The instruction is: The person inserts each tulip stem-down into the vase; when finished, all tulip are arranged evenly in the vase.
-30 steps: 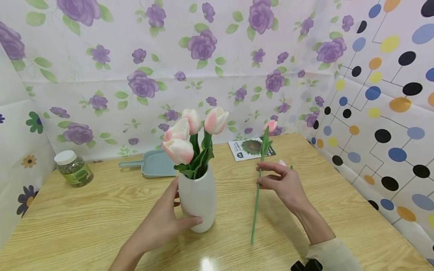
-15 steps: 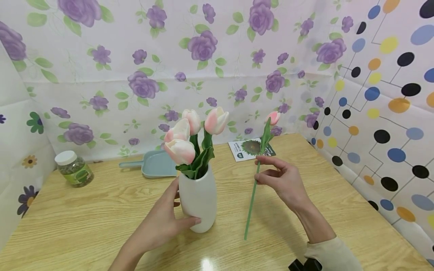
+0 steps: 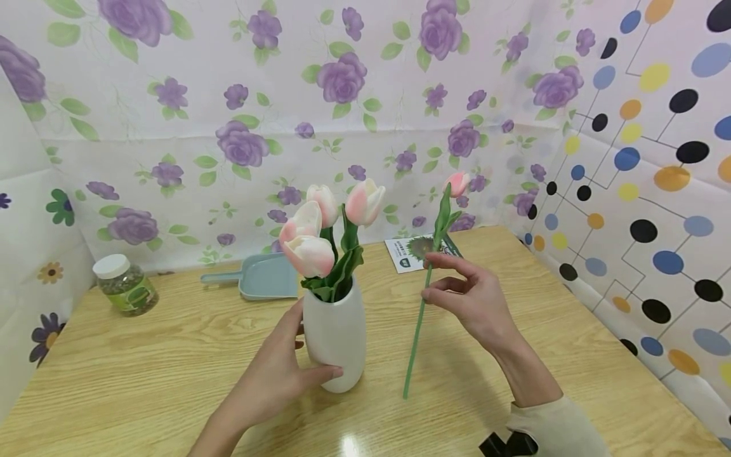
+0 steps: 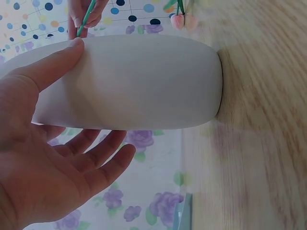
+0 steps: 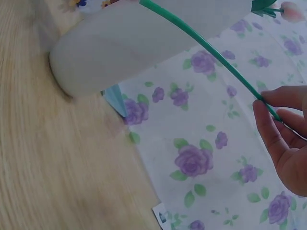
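A white vase (image 3: pixel 335 343) stands upright on the wooden table with several pale pink tulips (image 3: pixel 308 255) in it. My left hand (image 3: pixel 273 367) holds the vase from its left side, the thumb across the front and the fingers behind. To the right of the vase, my right hand (image 3: pixel 476 306) pinches the green stem of a single pink tulip (image 3: pixel 443 216) between thumb and fingers. This tulip is tilted, bloom up and to the right, with its stem end low beside the vase. In the right wrist view the stem (image 5: pixel 206 45) crosses in front of the vase.
A light blue dustpan (image 3: pixel 267 278) lies behind the vase. At the back left is a jar with a white lid (image 3: pixel 124 284). A printed card (image 3: pixel 402 255) lies at the back right. Pink blooms (image 4: pixel 182 21) rest on the table beyond the vase in the left wrist view.
My right hand has moved slightly left and up with the tulip. The stem's lower end has swung left toward the vase, and the bloom has risen. The left hand stays on the vase.
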Available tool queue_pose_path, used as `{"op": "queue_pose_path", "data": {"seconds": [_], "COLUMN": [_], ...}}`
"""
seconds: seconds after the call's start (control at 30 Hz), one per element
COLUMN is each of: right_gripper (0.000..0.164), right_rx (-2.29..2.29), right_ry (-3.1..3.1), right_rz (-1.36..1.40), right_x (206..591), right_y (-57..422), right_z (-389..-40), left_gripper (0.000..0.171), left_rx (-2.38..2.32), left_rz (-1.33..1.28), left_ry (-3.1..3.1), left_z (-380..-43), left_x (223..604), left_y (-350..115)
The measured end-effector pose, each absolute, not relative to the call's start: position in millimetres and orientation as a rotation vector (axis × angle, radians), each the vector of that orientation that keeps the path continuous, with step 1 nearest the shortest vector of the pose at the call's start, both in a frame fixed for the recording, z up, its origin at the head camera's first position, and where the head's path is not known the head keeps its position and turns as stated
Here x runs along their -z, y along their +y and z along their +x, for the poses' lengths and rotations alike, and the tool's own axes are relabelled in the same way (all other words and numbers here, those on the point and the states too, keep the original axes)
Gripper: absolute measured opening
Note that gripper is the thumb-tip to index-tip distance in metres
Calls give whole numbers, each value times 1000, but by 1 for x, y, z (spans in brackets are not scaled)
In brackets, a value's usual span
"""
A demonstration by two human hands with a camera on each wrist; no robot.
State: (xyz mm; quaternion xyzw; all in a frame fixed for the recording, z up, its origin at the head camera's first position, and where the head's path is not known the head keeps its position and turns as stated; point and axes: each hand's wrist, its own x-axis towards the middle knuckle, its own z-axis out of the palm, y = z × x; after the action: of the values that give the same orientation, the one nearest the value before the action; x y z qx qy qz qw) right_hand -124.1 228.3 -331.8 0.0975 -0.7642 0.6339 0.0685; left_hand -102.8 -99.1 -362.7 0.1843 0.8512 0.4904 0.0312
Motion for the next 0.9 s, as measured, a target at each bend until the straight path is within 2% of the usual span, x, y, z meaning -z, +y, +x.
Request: {"op": "queue_pose_path", "data": {"seconds": [0.9], "right_gripper": [52], "right_rx": [-2015], "right_ry": [-1961], "right_rz": [414], "right_x": [268], "right_y": [198], "right_z": [-133], "left_gripper": [108], "left_rx": [-1492], "left_rz": [534], "left_ry": [2665], "left_z": [-101], "left_x": [365], "left_y": [-96]}}
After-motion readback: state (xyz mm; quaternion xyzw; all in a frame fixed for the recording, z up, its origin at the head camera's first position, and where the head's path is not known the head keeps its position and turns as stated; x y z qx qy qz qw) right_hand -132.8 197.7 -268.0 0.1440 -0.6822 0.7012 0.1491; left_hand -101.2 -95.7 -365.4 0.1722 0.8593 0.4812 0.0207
